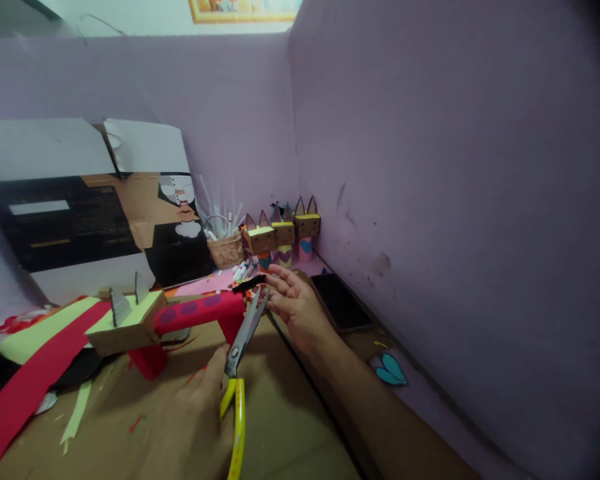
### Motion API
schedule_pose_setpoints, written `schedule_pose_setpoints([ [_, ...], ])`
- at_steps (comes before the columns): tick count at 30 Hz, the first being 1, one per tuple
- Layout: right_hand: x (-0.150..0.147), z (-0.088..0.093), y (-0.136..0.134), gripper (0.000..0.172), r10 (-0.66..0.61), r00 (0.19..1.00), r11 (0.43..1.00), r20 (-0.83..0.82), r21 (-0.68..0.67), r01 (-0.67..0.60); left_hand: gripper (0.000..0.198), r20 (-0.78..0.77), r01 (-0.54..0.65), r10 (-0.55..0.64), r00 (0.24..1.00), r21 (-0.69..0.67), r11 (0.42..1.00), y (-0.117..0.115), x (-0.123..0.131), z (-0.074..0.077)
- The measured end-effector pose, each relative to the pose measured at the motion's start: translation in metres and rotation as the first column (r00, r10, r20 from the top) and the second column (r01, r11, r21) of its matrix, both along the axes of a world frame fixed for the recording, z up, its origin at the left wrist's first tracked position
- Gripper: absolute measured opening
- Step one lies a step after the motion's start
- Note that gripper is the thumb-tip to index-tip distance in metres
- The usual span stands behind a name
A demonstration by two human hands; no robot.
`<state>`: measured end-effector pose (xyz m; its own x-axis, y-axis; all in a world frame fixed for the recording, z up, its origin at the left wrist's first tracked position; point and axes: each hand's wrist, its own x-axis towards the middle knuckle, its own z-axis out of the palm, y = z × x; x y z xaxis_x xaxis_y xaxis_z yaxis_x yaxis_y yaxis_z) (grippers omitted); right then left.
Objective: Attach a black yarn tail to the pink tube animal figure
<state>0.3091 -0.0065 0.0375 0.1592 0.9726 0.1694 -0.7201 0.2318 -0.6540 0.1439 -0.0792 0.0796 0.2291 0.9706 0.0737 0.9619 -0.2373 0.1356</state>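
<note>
- On the brown cardboard (pixel 280 417), the red figure (pixel 200 313) is lying lengthwise left to right, boxy head end at left, rear end at right.
- Its long axis climbs a touch toward the right, and its two grey ears poke up from the head's pale yellow top.
- The black strip (pixel 249 284) sits at the figure's rear end, running out to the right.
- Scissors (pixel 234 370) are just in front of that rear end: yellow handles toward the person, blades up and leaning right, parted a bit. Tips are near the strip, can't tell if they touch.
- Left hand (pixel 200 407), in front of the figure and kinda blurry, is curled round the scissors' handles.
- Right hand (pixel 297 310) is just right of the figure's rear, fingers stretched out by the end of the strip. Can't tell if it's pinching it.
- Behind the figure there's a woven basket (pixel 225 252) stuffed with thin whitish sticks (pixel 215 200), most of them standing up and fanning out over the rim.
- Markers (pixel 245 269) lie loose behind the figure, outside the basket. Further back, three small figures (pixel 261 240) stand in a row.
- Phone (pixel 343 302), dark screen up, is right of the figure, past the right hand.
</note>
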Motion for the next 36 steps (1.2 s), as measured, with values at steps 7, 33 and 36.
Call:
schedule_pose_setpoints([
  [7, 0.0, 0.0, -0.001, 0.045, 0.02, 0.999, 0.999, 0.033, 0.027, -0.021, 0.04, 0.042, -0.001, 0.001, 0.999, -0.014, 1.0, 0.0, 0.003, 0.0],
  [33, -0.003, -0.001, -0.002, 0.044, 0.053, 0.997, 0.997, 0.054, 0.052, -0.056, 0.057, 0.021, 0.028, -0.027, 0.999, -0.056, 0.998, 0.025, 0.014, -0.014],
  [36, -0.004, 0.0, -0.003, 0.044, 0.054, 0.996, 0.997, 0.066, 0.05, -0.058, 0.057, 0.037, 0.016, -0.014, 0.999, -0.06, 0.998, 0.026, 0.014, -0.014],
])
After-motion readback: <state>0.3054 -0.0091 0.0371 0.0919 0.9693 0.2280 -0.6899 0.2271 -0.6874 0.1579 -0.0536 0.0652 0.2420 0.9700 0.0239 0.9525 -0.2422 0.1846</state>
